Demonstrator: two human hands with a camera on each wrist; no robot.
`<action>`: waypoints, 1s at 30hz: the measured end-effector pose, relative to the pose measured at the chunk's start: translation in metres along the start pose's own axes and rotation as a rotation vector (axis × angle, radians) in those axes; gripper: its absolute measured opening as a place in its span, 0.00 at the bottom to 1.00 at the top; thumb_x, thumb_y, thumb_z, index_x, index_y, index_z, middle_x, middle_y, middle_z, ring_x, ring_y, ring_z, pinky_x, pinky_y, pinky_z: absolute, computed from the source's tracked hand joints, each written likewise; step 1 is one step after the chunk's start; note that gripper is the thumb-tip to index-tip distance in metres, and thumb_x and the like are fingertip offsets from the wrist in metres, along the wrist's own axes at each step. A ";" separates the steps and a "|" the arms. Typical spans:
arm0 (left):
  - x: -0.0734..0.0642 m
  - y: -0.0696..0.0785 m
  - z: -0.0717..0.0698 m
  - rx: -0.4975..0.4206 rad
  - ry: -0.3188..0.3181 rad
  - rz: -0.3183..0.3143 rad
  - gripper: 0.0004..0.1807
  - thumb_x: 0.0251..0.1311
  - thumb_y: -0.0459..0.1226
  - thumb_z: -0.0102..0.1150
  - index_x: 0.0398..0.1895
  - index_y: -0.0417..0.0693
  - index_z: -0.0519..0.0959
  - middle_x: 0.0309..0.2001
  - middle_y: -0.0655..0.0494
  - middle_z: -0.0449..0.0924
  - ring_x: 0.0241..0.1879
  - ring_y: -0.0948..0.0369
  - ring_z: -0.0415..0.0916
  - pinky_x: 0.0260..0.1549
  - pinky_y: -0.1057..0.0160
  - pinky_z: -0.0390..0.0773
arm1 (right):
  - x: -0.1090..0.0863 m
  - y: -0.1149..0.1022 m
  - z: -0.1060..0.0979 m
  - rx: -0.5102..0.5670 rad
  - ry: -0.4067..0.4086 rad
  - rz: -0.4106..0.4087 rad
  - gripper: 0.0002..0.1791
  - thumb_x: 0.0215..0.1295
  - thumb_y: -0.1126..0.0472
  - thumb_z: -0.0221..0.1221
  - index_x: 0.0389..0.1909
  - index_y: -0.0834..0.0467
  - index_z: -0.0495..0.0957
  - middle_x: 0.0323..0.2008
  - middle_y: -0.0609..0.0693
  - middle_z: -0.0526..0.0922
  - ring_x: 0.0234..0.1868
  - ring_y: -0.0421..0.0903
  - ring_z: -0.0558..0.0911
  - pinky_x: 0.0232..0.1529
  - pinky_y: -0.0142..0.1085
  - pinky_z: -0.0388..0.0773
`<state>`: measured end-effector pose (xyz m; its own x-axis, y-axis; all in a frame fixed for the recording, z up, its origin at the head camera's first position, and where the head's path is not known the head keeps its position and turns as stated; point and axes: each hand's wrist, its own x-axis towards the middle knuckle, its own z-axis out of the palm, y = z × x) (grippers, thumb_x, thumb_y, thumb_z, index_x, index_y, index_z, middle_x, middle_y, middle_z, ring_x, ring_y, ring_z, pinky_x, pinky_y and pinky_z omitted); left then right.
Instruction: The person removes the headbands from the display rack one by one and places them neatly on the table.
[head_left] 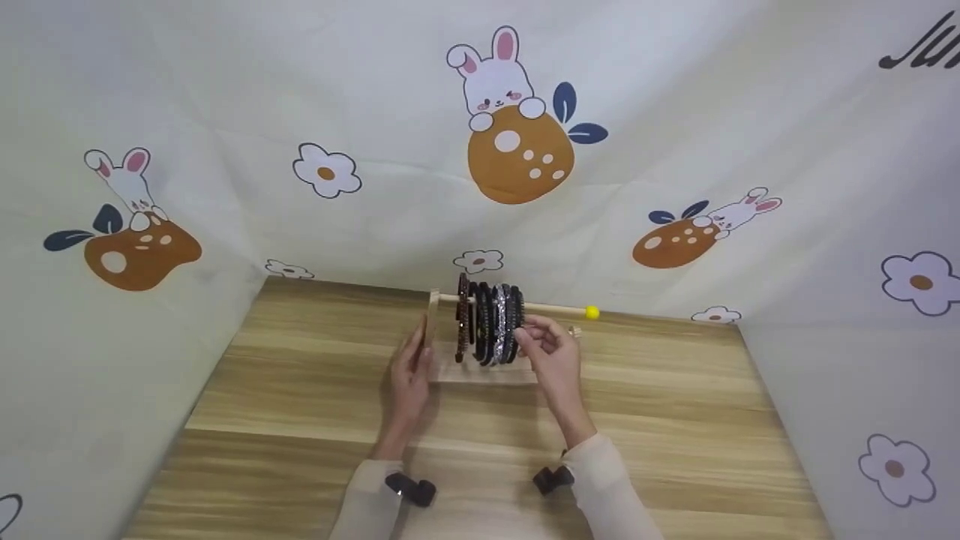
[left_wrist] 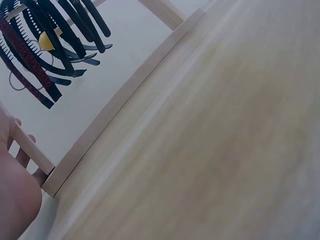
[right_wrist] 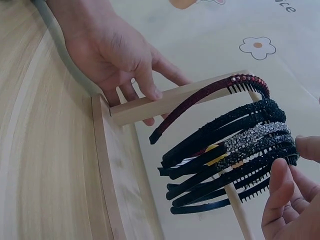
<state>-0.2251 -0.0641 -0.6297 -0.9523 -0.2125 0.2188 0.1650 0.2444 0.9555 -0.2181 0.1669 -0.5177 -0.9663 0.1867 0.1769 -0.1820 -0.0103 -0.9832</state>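
Note:
A wooden headband stand (head_left: 431, 319) has a light rod carrying a row of headbands (head_left: 501, 322), mostly black, one of them silver and glittery. A dark red headband (right_wrist: 200, 102) with shiny stones hangs nearest the stand's left post. My left hand (head_left: 410, 379) grips that post (right_wrist: 175, 102), thumb on one face and fingers behind it. At the other end of the row, my right hand (head_left: 555, 360) pinches the outermost black headband between thumb and fingers. A yellow ball (head_left: 592, 312) caps the rod, beyond the right hand.
The stand's base (left_wrist: 112, 107) rests on the wood-grain table (head_left: 300, 375). A second wooden upright (left_wrist: 162, 12) rises from its far end. Pale cloth (head_left: 390, 217) printed with rabbits and flowers hangs behind and at both sides.

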 end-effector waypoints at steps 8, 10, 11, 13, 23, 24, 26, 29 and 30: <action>-0.002 0.001 -0.001 -0.007 -0.007 -0.016 0.27 0.86 0.44 0.55 0.84 0.64 0.71 0.85 0.43 0.63 0.64 0.37 0.81 0.61 0.37 0.87 | 0.002 -0.001 -0.001 -0.030 -0.016 0.024 0.15 0.69 0.72 0.73 0.53 0.73 0.85 0.34 0.49 0.90 0.30 0.45 0.87 0.28 0.26 0.82; -0.002 0.001 -0.001 0.003 -0.011 -0.002 0.27 0.87 0.46 0.54 0.84 0.63 0.70 0.86 0.42 0.61 0.69 0.35 0.78 0.64 0.37 0.85 | 0.002 -0.001 -0.002 -0.042 -0.021 0.021 0.15 0.69 0.72 0.73 0.53 0.74 0.85 0.33 0.48 0.90 0.30 0.44 0.86 0.25 0.25 0.79; -0.002 0.000 -0.001 0.008 -0.012 0.001 0.27 0.87 0.47 0.53 0.84 0.63 0.70 0.86 0.42 0.60 0.71 0.34 0.75 0.66 0.36 0.83 | 0.002 -0.002 -0.002 -0.045 -0.024 0.022 0.15 0.69 0.72 0.72 0.53 0.74 0.85 0.33 0.48 0.89 0.29 0.43 0.86 0.24 0.25 0.77; -0.002 -0.001 -0.002 0.021 -0.016 0.005 0.28 0.87 0.51 0.52 0.85 0.64 0.69 0.87 0.43 0.58 0.75 0.32 0.70 0.69 0.35 0.80 | 0.003 -0.002 -0.003 -0.055 -0.028 0.021 0.15 0.69 0.72 0.72 0.53 0.74 0.85 0.33 0.47 0.89 0.29 0.43 0.86 0.23 0.24 0.76; -0.001 -0.003 -0.002 0.017 -0.023 -0.027 0.29 0.87 0.53 0.51 0.85 0.62 0.69 0.87 0.44 0.58 0.82 0.34 0.61 0.79 0.32 0.64 | 0.003 -0.005 -0.008 -0.071 -0.023 0.016 0.15 0.69 0.71 0.73 0.52 0.73 0.86 0.34 0.48 0.91 0.28 0.39 0.86 0.23 0.24 0.75; -0.001 -0.003 -0.002 0.009 -0.026 -0.033 0.28 0.87 0.52 0.51 0.85 0.63 0.69 0.87 0.45 0.58 0.82 0.34 0.61 0.80 0.33 0.65 | 0.003 -0.005 -0.008 -0.072 -0.021 0.010 0.15 0.69 0.71 0.73 0.52 0.73 0.86 0.35 0.48 0.91 0.28 0.38 0.85 0.23 0.24 0.75; -0.001 -0.004 -0.002 -0.006 -0.031 -0.040 0.28 0.87 0.49 0.52 0.85 0.64 0.69 0.88 0.44 0.57 0.82 0.35 0.61 0.79 0.36 0.67 | 0.003 -0.006 -0.010 -0.087 -0.020 0.004 0.15 0.69 0.70 0.74 0.52 0.72 0.86 0.35 0.50 0.91 0.28 0.38 0.86 0.23 0.24 0.75; -0.001 -0.003 -0.002 -0.019 -0.034 -0.040 0.27 0.87 0.46 0.53 0.84 0.61 0.70 0.88 0.43 0.57 0.80 0.35 0.65 0.76 0.37 0.72 | 0.002 -0.006 -0.012 -0.115 -0.018 0.000 0.15 0.69 0.69 0.74 0.52 0.71 0.86 0.36 0.51 0.91 0.30 0.41 0.86 0.24 0.25 0.77; -0.001 -0.003 -0.002 -0.021 -0.033 -0.040 0.27 0.87 0.46 0.53 0.84 0.61 0.70 0.88 0.43 0.57 0.80 0.34 0.66 0.75 0.38 0.73 | 0.002 -0.007 -0.014 -0.122 -0.016 -0.004 0.15 0.69 0.69 0.74 0.53 0.71 0.86 0.36 0.51 0.91 0.30 0.42 0.87 0.24 0.25 0.77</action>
<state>-0.2241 -0.0661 -0.6324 -0.9663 -0.1900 0.1737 0.1314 0.2163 0.9674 -0.2162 0.1807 -0.5116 -0.9686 0.1705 0.1810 -0.1638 0.1099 -0.9803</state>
